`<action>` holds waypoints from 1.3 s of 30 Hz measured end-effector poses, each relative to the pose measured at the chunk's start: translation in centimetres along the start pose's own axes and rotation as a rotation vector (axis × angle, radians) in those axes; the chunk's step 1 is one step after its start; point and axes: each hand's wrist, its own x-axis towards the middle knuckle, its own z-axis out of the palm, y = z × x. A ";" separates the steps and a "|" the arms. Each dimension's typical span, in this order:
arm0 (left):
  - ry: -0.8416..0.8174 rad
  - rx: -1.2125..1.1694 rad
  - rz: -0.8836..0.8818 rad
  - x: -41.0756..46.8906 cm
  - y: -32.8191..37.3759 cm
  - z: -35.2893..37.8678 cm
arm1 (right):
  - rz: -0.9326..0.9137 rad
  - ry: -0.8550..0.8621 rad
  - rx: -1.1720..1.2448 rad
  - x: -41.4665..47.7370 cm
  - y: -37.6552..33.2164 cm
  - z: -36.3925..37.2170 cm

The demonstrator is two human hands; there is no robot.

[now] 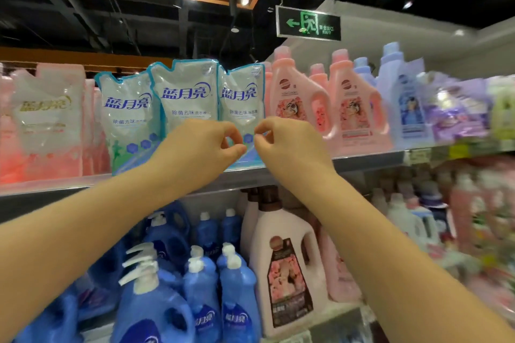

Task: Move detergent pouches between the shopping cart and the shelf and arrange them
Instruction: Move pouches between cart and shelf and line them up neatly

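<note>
Three white-and-blue detergent pouches stand side by side on the upper shelf [69, 185]: a left pouch [126, 120], a middle pouch [186, 97] and a right pouch [243, 97]. My left hand [204, 147] and my right hand [284, 142] are raised close together in front of the right pouch's lower half. On both hands the fingers are curled, thumb meeting forefinger, and I see nothing held in either. Whether the fingertips touch the pouch I cannot tell. The shopping cart is out of view.
Pink-and-white pouches [47, 120] fill the shelf to the left. Pink bottles [299, 103] stand right against the right pouch, with lilac bottles [401, 103] further on. The lower shelf holds blue pump bottles [150, 301] and a large pink jug [284, 267].
</note>
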 end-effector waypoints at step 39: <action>-1.087 -0.596 0.304 -49.0 60.7 24.3 | 1.510 -0.303 -0.347 -70.4 23.6 -32.9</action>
